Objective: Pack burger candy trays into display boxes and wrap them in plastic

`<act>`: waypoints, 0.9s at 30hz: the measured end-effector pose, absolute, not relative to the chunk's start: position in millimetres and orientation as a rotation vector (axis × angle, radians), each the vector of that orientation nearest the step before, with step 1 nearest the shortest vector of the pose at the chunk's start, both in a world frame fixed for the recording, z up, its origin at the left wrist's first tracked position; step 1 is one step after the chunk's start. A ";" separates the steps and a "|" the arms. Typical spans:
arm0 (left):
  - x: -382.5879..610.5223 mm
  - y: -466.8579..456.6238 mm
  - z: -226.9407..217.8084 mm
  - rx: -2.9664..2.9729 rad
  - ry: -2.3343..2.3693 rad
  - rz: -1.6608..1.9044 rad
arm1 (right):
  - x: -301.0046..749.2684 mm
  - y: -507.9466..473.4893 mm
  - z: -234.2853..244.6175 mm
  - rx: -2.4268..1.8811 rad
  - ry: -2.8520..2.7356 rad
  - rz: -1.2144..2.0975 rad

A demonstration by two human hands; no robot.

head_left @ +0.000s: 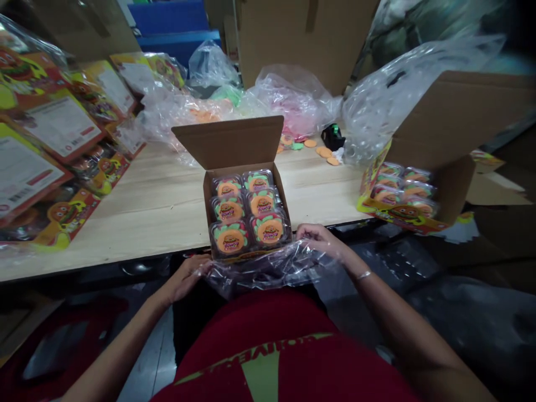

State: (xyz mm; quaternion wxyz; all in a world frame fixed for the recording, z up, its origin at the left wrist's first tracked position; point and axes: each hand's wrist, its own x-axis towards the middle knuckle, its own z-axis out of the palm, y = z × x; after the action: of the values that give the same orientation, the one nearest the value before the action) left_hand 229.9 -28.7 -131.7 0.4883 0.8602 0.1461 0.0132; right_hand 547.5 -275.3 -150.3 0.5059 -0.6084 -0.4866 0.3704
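Hands (190, 276) (315, 239), two, both pinching one clear plastic bag (272, 272), one open box (234, 146) just beyond, six burger-printed packs (262, 203) inside

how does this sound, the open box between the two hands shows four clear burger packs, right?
The count is wrong: the head view shows six clear burger packs in the open box, which does sit between the left hand and the right hand.
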 end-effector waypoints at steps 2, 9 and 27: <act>226.2 -21.2 -124.2 2.045 0.490 0.130 | 550.5 -276.5 -139.1 -1.445 -1.111 0.956; 227.6 -14.2 -88.5 1.779 0.505 0.091 | 555.3 -264.7 -113.6 -1.361 -1.181 1.096; 327.3 19.9 -75.8 1.780 0.591 1.015 | 575.4 -141.0 -115.1 -1.190 -0.782 0.378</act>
State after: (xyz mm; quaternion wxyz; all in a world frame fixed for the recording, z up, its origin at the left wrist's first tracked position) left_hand 327.3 19.9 -75.8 0.4834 0.7306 0.2427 0.4168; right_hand 575.4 -141.0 -115.1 0.7408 -0.5424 -0.3566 0.1724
